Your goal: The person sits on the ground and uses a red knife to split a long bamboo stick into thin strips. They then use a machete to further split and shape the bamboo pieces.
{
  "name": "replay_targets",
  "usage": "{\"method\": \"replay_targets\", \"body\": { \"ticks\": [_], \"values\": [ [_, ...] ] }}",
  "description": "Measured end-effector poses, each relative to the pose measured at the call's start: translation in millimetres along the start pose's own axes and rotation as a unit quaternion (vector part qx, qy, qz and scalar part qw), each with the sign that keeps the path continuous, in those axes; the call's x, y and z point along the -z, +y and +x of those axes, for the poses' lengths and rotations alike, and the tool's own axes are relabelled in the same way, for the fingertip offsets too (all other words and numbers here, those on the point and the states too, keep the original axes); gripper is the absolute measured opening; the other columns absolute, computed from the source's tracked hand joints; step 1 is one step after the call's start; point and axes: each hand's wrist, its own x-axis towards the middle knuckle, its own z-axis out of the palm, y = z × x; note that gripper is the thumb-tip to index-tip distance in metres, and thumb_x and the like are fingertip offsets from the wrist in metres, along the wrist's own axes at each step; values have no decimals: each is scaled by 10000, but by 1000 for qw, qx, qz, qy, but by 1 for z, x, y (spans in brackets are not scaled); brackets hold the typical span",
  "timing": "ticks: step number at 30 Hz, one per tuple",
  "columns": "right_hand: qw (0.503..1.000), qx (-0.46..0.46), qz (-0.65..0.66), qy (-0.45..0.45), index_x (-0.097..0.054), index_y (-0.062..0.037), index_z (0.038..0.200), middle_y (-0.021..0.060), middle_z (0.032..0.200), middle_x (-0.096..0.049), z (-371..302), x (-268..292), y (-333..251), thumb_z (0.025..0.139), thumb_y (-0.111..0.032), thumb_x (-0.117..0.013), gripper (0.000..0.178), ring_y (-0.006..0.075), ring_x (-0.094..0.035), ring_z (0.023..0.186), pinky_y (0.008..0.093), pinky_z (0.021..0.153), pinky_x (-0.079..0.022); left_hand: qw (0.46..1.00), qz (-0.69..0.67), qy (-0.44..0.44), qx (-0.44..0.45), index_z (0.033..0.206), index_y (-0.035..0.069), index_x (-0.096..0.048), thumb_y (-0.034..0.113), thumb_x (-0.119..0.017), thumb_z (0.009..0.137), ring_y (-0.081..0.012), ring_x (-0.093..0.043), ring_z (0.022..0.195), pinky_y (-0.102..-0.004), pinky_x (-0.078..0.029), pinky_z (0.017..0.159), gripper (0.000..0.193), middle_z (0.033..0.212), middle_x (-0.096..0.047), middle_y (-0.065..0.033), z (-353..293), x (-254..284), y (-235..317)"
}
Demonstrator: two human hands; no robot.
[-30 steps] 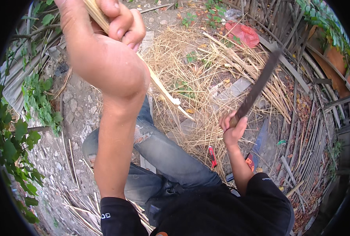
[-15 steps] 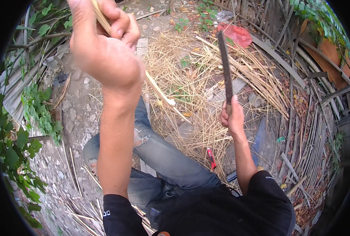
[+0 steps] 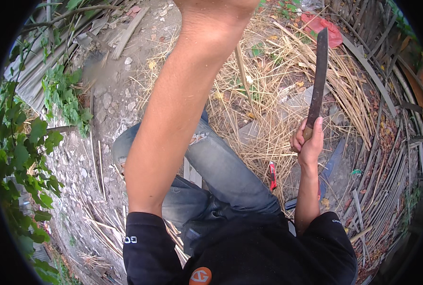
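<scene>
My left hand [image 3: 216,5] is raised at the top edge, with only its heel and wrist in view; its fingers are cut off. From behind it a pale split-bamboo strip [image 3: 243,69] slants down over the straw-like shavings [image 3: 273,123], moving along with the hand. On the right, my right hand [image 3: 310,142] is closed round the brown handle of a machete [image 3: 319,78]. The dark blade points up and away, apart from the strip. A red utility knife [image 3: 272,175] lies on the ground beside my jeans-clad leg [image 3: 225,171].
Long split strips [image 3: 349,90] lie in a pile at the right, beyond the machete. Behind them is a red plastic bag [image 3: 323,29]. A blue saw-like blade [image 3: 334,161] lies by my right forearm. Leafy vines [image 3: 38,137] edge the left, and a stick fence [image 3: 387,33] the far right.
My left hand has risen and gone to the right, partly out of view, and the strip has moved with it. The view has shifted; my right hand still holds the machete.
</scene>
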Motion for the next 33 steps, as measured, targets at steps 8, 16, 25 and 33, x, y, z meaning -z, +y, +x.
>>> {"method": "replay_targets", "body": {
  "ticks": [8, 16, 25, 33],
  "values": [
    [999, 4, -37, 13, -517, -66, 882, -33, 530, -351, 18, 7, -19, 1101, -575, -367, 574, 69, -313, 402, 246, 388, -241, 999, 39, 26, 12, 687, 152, -393, 468, -413, 1116, -64, -242, 462, -249, -179, 421, 533, 598, -283, 59, 4, 1, -19],
    [981, 189, 13, -35, -533, -36, 914, 0, 531, -385, 27, -17, -69, 1098, -593, -320, 624, 91, -325, 411, 282, 433, -329, 996, 80, 45, -1, 745, 147, -474, 536, -447, 1085, -66, -245, 448, -250, -182, 415, 517, 580, -288, 76, 0, -13, -9],
    [996, 82, -20, -37, -553, -39, 902, -18, 541, -392, 21, -4, -19, 1116, -520, -370, 557, 62, -329, 407, 240, 376, -265, 991, 74, 105, 47, 776, 157, -478, 549, -454, 1077, -64, -256, 443, -241, -192, 411, 496, 582, -291, 83, 10, -9, -9],
    [997, -38, -63, -17, -558, -71, 854, -46, 524, -393, 22, 16, 36, 1107, -513, -413, 530, 68, -364, 391, 259, 352, -287, 991, -26, 82, 104, 784, 152, -469, 548, -434, 1077, -74, -259, 440, -256, -187, 421, 494, 576, -291, 72, 34, 58, -30]
  ]
}}
